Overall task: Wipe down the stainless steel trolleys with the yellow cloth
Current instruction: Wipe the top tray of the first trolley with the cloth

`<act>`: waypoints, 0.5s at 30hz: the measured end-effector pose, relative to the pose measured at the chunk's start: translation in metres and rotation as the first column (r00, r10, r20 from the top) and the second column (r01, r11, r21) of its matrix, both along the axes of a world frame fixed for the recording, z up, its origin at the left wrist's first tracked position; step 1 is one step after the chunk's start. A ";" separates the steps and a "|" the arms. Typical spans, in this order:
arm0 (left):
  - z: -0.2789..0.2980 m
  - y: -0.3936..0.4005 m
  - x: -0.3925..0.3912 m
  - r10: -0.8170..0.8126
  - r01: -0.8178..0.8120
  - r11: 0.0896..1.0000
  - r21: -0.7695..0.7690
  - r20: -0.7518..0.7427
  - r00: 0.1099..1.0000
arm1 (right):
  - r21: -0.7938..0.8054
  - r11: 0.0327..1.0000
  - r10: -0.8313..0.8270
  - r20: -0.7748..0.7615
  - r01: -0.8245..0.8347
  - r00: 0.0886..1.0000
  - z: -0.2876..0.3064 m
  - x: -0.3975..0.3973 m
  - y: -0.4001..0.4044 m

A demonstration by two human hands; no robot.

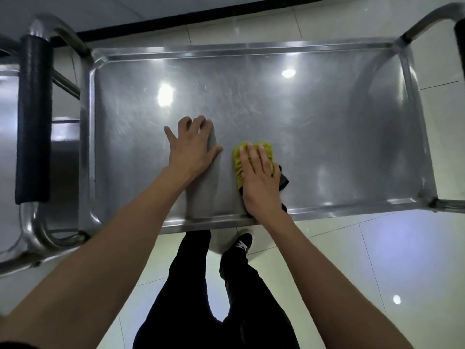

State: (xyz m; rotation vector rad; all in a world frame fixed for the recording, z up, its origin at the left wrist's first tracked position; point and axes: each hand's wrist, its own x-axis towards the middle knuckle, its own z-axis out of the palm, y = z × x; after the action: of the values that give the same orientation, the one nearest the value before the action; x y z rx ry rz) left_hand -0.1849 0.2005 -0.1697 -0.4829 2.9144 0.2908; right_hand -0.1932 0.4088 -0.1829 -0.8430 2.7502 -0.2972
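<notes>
Bunched yellow cloth on trolley tray

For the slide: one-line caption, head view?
Right hand presses yellow cloth on steel trolley top; left hand braces.

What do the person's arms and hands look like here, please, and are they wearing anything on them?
Both forearms are bare, with no gloves, rings, watch or bracelet showing on the left hand or the right hand. A dark edge, perhaps a sleeve, shows at the bottom-left corner.
</notes>
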 end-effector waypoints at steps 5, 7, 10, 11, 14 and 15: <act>0.002 -0.008 -0.007 -0.030 0.030 1.000 0.006 0.028 0.999 | -0.001 0.999 -0.038 0.008 0.038 0.999 -0.003 -0.065 -0.057; 0.003 -0.010 -0.007 -0.039 0.039 0.999 -0.007 0.033 0.999 | -0.006 0.999 -0.051 0.009 0.051 0.999 -0.003 -0.093 -0.081; 0.003 -0.015 -0.005 -0.070 0.070 0.998 -0.005 0.053 0.996 | 0.000 0.998 -0.070 -0.011 0.070 0.997 -0.004 -0.131 -0.115; 0.002 -0.017 -0.004 -0.083 0.083 0.997 0.001 0.063 0.995 | 0.002 0.997 -0.077 -0.016 0.077 0.997 -0.004 -0.144 -0.127; -0.001 -0.023 -0.003 -0.115 0.114 0.993 0.019 0.076 0.990 | 0.001 0.997 -0.081 -0.032 0.081 0.996 -0.004 -0.180 -0.159; -0.001 -0.023 -0.002 -0.122 0.120 0.993 0.021 0.073 0.990 | -0.003 0.997 -0.076 -0.033 0.076 0.997 -0.003 -0.192 -0.169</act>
State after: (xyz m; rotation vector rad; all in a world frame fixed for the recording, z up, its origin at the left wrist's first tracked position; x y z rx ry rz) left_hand -0.1869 0.1772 -0.1707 -0.3058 2.8515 0.2741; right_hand -0.3848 0.2402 -0.1859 -0.7511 2.8179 -0.3022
